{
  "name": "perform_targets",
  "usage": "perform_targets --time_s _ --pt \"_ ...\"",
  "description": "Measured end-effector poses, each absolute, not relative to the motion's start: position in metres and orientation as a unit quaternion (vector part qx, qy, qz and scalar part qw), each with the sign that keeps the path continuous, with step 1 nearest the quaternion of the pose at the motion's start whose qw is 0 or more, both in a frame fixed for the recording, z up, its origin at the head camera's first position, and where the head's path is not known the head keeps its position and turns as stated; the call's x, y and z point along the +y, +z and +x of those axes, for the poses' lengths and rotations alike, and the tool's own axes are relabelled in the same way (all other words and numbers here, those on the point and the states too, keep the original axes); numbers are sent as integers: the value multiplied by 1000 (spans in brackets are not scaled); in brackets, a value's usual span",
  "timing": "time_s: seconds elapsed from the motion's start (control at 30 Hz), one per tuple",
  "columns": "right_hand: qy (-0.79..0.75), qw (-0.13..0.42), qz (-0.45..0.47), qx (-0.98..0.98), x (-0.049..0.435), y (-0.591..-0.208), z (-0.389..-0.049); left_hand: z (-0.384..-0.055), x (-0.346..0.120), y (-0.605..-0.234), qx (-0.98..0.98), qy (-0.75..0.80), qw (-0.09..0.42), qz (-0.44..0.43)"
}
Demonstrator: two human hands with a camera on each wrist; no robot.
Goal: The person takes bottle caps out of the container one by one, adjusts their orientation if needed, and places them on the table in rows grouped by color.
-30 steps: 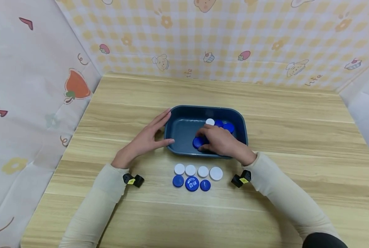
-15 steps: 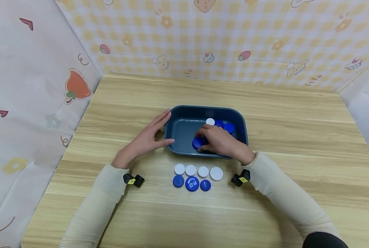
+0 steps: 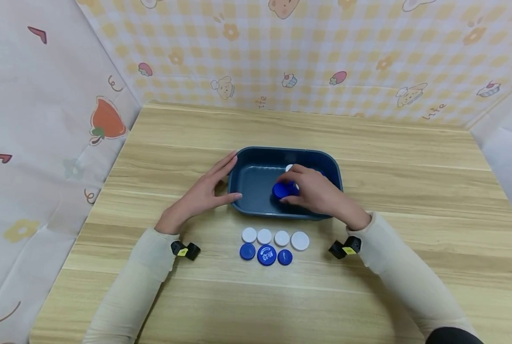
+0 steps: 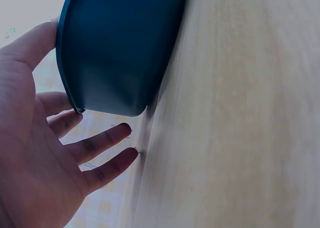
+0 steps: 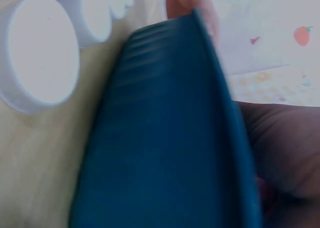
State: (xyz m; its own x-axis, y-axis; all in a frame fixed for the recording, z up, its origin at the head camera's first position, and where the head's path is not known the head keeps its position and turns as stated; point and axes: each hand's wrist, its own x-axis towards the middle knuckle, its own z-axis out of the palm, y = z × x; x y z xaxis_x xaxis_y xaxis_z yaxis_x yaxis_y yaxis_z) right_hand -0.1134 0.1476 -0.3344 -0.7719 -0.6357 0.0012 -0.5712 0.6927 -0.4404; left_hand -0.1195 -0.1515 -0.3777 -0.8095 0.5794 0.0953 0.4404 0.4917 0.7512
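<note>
A dark blue plastic tray [image 3: 253, 184] with raised walls stands on the table. My left hand [image 3: 197, 193] is at its left end, thumb and fingers spread, touching the rim; in the left wrist view the fingers [image 4: 102, 143] look mostly straight beside the tray wall [image 4: 115, 52]. Inside the tray, my right hand [image 3: 320, 191] pinches a blue bottle cap [image 3: 280, 191] between thumb and fingers. Behind that hand a white cap [image 3: 289, 167] shows in part, and other caps are mostly hidden. The right wrist view has the tray's outer wall [image 5: 160, 128] covering the fingertips.
In front of the tray lies a row of several white caps [image 3: 264, 236], with three blue caps [image 3: 266, 254] in a row nearer me. A patterned cloth [image 3: 316, 57] stands behind the wooden table [image 3: 389, 162], and a white one [image 3: 45, 119] at the left.
My right hand has moved up and to the right inside the tray with the blue cap, covering more of the caps behind. My left hand has stayed in place.
</note>
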Motion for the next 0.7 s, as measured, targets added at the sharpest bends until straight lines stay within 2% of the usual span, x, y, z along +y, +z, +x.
perform_targets --time_s 0.4,0.7 --pt "-241 27 -324 914 179 -308 -83 -119 -152 -378 855 414 77 303" --pt "-235 16 -351 906 195 -295 -49 -120 -151 -378 856 411 78 303"
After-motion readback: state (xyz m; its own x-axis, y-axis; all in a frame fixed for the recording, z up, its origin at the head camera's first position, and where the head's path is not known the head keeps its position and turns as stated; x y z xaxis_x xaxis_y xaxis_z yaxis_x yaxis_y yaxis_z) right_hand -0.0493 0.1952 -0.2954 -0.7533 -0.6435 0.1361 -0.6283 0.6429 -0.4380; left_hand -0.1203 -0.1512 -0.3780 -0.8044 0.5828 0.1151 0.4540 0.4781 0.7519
